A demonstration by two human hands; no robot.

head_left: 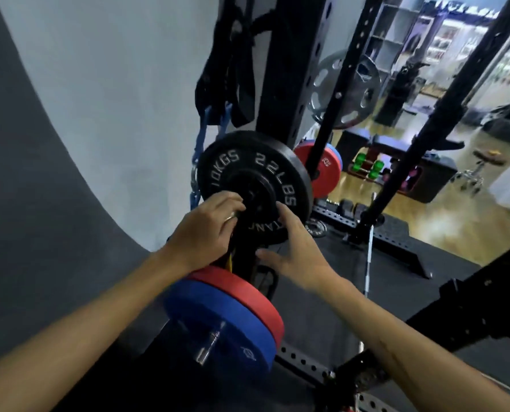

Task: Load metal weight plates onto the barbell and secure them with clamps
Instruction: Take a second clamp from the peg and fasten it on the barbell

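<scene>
- Fingers (pixel 233 203) of left hand (pixel 206 230) pinch something at hub of black 10 kg plate (pixel 253 185); right hand (pixel 292 251) open, touching plate.
- Plate upright on peg/sleeve; clamp not visible. Red plate (pixel 242 295), blue plate (pixel 218 322) hang below.

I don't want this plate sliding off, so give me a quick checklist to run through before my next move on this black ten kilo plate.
1. Left hand on the black plate near its hub: ok.
2. Right hand bracing the plate's lower face, fingers spread: ok.
3. Plate hanging on a peg or sleeve through its centre hole: cannot tell, the hub is dark and partly covered.
4. Clamp in place outside the plate: cannot tell, none is clearly visible.
5. Red plate and blue plate stacked together on the sleeve below: ok.
6. Clamp on that lower sleeve: not ok, its bare end sticks out.
</scene>
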